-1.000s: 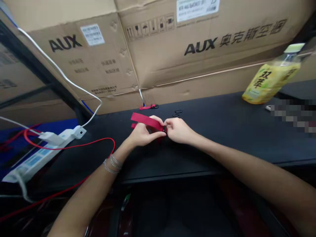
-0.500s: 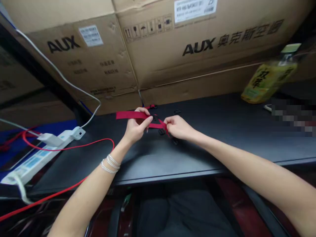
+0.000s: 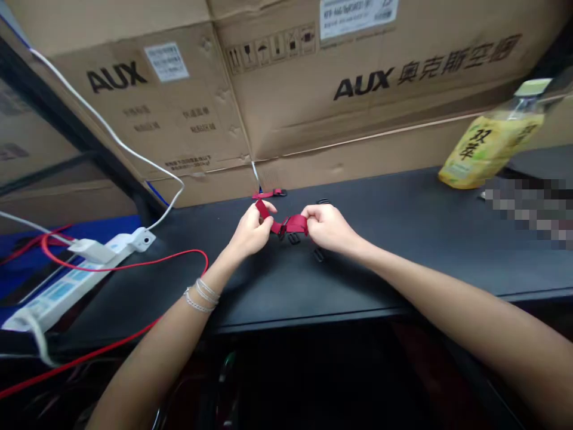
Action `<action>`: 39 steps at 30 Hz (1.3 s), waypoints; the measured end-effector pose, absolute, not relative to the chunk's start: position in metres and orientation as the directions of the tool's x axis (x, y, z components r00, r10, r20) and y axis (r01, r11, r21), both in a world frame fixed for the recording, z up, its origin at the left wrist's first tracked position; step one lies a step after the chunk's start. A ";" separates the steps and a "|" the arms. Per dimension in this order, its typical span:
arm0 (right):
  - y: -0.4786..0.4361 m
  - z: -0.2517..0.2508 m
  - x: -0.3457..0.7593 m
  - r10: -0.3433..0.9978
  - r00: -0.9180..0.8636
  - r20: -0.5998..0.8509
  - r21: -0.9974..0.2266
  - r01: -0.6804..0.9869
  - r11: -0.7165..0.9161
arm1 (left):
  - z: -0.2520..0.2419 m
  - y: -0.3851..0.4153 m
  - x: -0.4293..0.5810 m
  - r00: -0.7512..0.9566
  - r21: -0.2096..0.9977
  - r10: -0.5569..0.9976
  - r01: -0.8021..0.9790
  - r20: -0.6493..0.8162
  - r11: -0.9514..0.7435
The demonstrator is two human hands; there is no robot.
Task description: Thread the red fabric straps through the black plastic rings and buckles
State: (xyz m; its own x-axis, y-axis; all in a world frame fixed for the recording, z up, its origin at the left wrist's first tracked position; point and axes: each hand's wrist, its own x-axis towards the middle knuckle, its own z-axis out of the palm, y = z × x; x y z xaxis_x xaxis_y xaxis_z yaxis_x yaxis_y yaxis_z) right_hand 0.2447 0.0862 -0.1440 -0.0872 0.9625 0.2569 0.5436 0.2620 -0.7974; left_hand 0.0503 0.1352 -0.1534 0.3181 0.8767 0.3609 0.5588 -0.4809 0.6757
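Your left hand (image 3: 250, 230) and right hand (image 3: 329, 229) are both closed, pinching a red strap (image 3: 293, 225) above the black desk (image 3: 358, 280); a dark fitting seems already on it. Black clips (image 3: 293, 239) lie loose just below the strap, and a second red strap (image 3: 268, 194) lies beyond it. Left of the strap sits a power strip (image 3: 58, 292); right, a bottle (image 3: 490, 143); behind, cardboard boxes (image 3: 358, 101).
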 end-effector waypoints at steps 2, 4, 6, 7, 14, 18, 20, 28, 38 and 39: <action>0.085 -0.143 0.244 0.963 -0.092 0.252 -0.784 0.565 0.259 | -0.154 0.135 0.051 0.330 0.680 0.870 0.543 0.367 -0.493; 0.085 -0.143 0.244 0.964 -0.099 0.248 -0.771 0.583 0.258 | -0.153 0.135 0.052 0.344 0.673 0.862 0.539 0.372 -0.506; 0.084 -0.143 0.244 0.963 -0.111 0.245 -0.764 0.589 0.262 | -0.152 0.134 0.052 0.356 0.666 0.859 0.544 0.368 -0.511; 0.084 -0.143 0.244 0.963 -0.113 0.243 -0.762 0.593 0.262 | -0.151 0.133 0.052 0.370 0.663 0.859 0.548 0.354 -0.509; 0.082 -0.141 0.244 0.964 -0.101 0.245 -0.752 0.608 0.255 | -0.147 0.127 0.053 0.476 0.616 0.835 0.579 0.275 -0.534; 0.083 -0.143 0.244 0.965 -0.101 0.242 -0.751 0.611 0.252 | -0.147 0.126 0.053 0.503 0.572 0.817 0.596 0.281 -0.564; 0.083 -0.143 0.244 0.962 -0.103 0.252 -0.746 0.613 0.261 | -0.147 0.127 0.053 0.517 0.541 0.804 0.603 0.296 -0.587; 0.083 -0.142 0.243 0.960 -0.114 0.257 -0.757 0.594 0.273 | -0.148 0.127 0.052 0.539 0.482 0.787 0.626 0.301 -0.613; 0.083 -0.143 0.243 0.961 -0.109 0.253 -0.757 0.596 0.267 | -0.144 0.123 0.055 0.585 0.478 0.773 0.621 0.245 -0.621; 0.083 -0.143 0.243 0.962 -0.106 0.250 -0.753 0.603 0.263 | -0.144 0.123 0.055 0.586 0.483 0.777 0.624 0.231 -0.615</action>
